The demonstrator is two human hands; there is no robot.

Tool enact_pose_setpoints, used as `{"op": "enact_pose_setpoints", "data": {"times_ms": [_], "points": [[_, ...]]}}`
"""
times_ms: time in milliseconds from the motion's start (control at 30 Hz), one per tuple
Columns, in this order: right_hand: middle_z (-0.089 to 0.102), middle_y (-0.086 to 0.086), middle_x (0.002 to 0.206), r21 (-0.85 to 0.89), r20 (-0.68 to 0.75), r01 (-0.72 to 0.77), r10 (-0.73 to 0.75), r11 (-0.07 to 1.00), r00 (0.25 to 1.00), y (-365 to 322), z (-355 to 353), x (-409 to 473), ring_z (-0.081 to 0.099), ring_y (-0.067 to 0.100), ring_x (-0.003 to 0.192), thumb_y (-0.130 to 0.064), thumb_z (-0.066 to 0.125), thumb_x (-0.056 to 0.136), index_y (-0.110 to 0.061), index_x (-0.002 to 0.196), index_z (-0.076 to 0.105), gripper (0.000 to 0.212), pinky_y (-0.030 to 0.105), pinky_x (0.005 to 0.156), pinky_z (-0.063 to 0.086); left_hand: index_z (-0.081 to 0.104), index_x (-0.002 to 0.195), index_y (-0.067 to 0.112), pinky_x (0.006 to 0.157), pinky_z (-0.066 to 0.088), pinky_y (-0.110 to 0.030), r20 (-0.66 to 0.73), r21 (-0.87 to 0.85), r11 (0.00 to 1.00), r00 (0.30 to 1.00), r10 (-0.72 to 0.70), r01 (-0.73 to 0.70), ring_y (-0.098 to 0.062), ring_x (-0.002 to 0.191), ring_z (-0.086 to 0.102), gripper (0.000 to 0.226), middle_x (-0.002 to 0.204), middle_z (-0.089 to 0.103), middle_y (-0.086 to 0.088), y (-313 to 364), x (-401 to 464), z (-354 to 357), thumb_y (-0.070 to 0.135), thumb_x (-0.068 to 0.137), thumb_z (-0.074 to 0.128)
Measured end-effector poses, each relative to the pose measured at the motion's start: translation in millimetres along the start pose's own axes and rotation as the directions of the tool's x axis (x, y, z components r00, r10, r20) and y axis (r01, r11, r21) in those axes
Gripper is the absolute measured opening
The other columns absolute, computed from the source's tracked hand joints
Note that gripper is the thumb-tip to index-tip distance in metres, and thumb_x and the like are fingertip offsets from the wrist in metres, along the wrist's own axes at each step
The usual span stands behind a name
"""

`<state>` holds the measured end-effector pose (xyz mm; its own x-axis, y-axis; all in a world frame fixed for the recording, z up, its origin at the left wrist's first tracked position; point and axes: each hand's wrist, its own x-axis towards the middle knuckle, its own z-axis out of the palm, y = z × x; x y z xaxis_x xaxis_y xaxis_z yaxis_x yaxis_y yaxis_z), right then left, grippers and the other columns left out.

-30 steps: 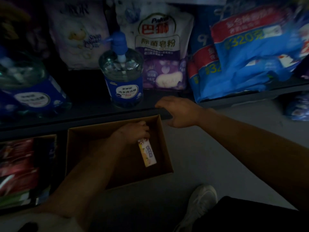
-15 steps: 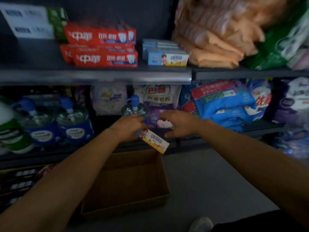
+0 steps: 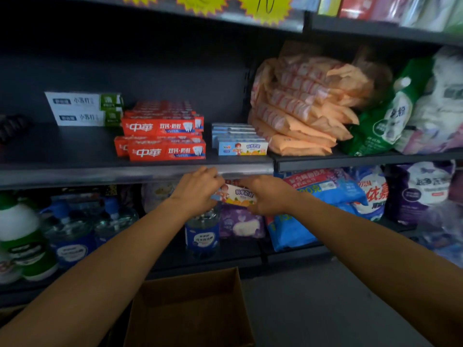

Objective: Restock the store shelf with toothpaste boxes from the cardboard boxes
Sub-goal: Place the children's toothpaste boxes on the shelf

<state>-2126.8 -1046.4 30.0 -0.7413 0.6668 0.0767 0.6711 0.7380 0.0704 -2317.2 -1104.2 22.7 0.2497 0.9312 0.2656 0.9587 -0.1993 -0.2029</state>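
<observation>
Light-blue toothpaste box (image 3: 235,195), level, below shelf edge (image 3: 125,175)

Shelf (image 3: 75,169) bears toothpaste boxes (image 3: 165,136), orange packets (image 3: 298,116).

Illumination is dim and uneven. Deep shadow covers the upper left recess. Wide-angle distortion bends the shelf (image 3: 125,171) edges; peripheral areas are blurred.

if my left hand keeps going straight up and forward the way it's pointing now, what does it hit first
Most likely the front lip of the shelf just above the left hand, which grips the small toothpaste box together with the right hand. Depth is unclear, so it may clear the lip and reach the red toothpaste boxes.
</observation>
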Motion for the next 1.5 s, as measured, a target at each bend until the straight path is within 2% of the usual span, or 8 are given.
{"op": "enact_pose_setpoints", "data": {"times_ms": [267,500,567,667,833,967,1100,1500], "points": [[0.056,0.004,0.123,-0.135,-0.118,0.037,-0.053,0.990,0.992,25,-27,9,0.055,0.026,0.109,-0.034,0.067,0.076,-0.019,0.129,0.049,0.058,0.038,0.079,0.049,0.061,0.124,0.026,0.083,0.048,-0.036,0.016,-0.333,0.941,0.998,-0.055,0.057,-0.016,0.101,0.053,0.046,0.111,0.057,0.001,-20,21,-33,0.047,0.083,0.066],[0.057,0.011,0.122,-0.194,-0.260,0.056,-0.107,0.979,0.960,49,-52,15,0.055,0.031,0.111,-0.029,0.066,0.078,-0.014,0.133,0.050,0.059,0.039,0.079,0.047,0.065,0.120,0.007,0.097,0.049,-0.032,0.212,-0.550,0.810,0.972,-0.104,0.206,-0.016,0.103,0.063,0.035,0.116,0.068,-0.005,-46,71,-67,0.020,0.088,0.068],[0.058,0.012,0.119,-0.205,-0.257,0.060,-0.113,0.977,0.960,57,-58,21,0.057,0.033,0.107,-0.027,0.068,0.076,-0.013,0.129,0.053,0.057,0.041,0.076,0.049,0.068,0.115,0.007,0.092,0.050,-0.030,0.209,-0.534,0.822,0.973,-0.101,0.200,-0.015,0.097,0.063,0.032,0.110,0.069,-0.005,-49,83,-73,0.019,0.086,0.070],[0.054,0.010,0.127,-0.187,-0.261,0.040,-0.089,0.982,0.961,69,-71,32,0.053,0.029,0.113,-0.029,0.065,0.081,-0.014,0.129,0.050,0.053,0.041,0.085,0.046,0.069,0.109,0.009,0.086,0.051,-0.030,0.136,-0.497,0.846,0.980,-0.146,0.195,-0.016,0.095,0.063,0.028,0.106,0.069,-0.006,-51,102,-76,0.020,0.084,0.072],[0.062,0.008,0.117,-0.053,-0.235,-0.042,0.028,0.998,0.972,94,-90,60,0.056,0.027,0.107,-0.021,0.065,0.083,-0.013,0.118,0.058,0.036,0.035,0.085,0.044,0.067,0.113,0.013,0.091,0.050,-0.036,0.032,-0.419,0.888,0.980,-0.197,0.192,-0.021,0.105,0.061,0.031,0.116,0.065,-0.007,-49,124,-69,0.024,0.084,0.072],[0.064,0.007,0.112,-0.076,-0.178,-0.072,0.058,0.994,0.982,111,-84,82,0.056,0.028,0.103,-0.018,0.065,0.081,-0.015,0.110,0.063,0.029,0.038,0.085,0.045,0.065,0.118,0.013,0.093,0.050,-0.038,0.045,-0.411,0.887,0.977,-0.211,0.210,-0.023,0.109,0.059,0.035,0.123,0.062,-0.008,-46,140,-52,0.025,0.085,0.071],[0.059,0.006,0.121,-0.075,-0.109,-0.080,0.071,0.994,0.991,116,-71,96,0.052,0.025,0.113,-0.020,0.065,0.082,-0.016,0.117,0.060,0.035,0.039,0.093,0.043,0.063,0.123,0.013,0.095,0.048,-0.036,0.077,-0.368,0.900,0.972,-0.220,0.233,-0.025,0.113,0.058,0.039,0.127,0.059,-0.009,-47,149,-37,0.025,0.086,0.070],[0.058,0.003,0.121,-0.110,-0.077,-0.045,0.037,0.993,0.996,121,-54,112,0.051,0.021,0.114,-0.021,0.067,0.083,-0.019,0.120,0.063,0.037,0.036,0.092,0.045,0.067,0.113,0.009,0.088,0.051,-0.038,0.096,-0.241,0.947,0.976,-0.196,0.214,-0.029,0.105,0.060,0.032,0.122,0.059,-0.012,-43,153,-17,0.023,0.085,0.071]]}}
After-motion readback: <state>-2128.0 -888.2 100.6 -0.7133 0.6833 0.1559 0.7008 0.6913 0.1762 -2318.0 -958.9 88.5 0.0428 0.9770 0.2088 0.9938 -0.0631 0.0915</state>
